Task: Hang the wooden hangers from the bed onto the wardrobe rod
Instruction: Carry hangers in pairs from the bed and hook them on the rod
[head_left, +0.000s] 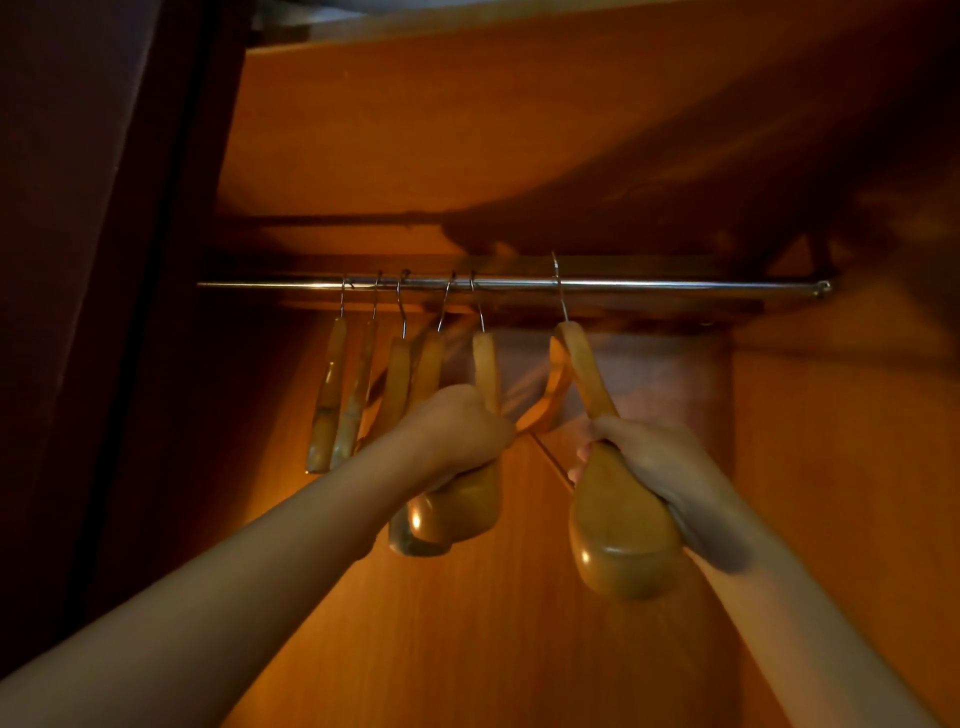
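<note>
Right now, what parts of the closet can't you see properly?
Head view only:
- The far arm of the right hanger is motion-blurred, so its shape is smeared.
- How many hangers the left hand holds: the hand covers their middles.
- The bed and any hangers left on it: out of frame.
- The left end of the rod fades into shadow.

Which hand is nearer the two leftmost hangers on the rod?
Left. The left hand grips hangers just right of the two leftmost hangers; the right hand holds a separate hanger farther right.
</note>
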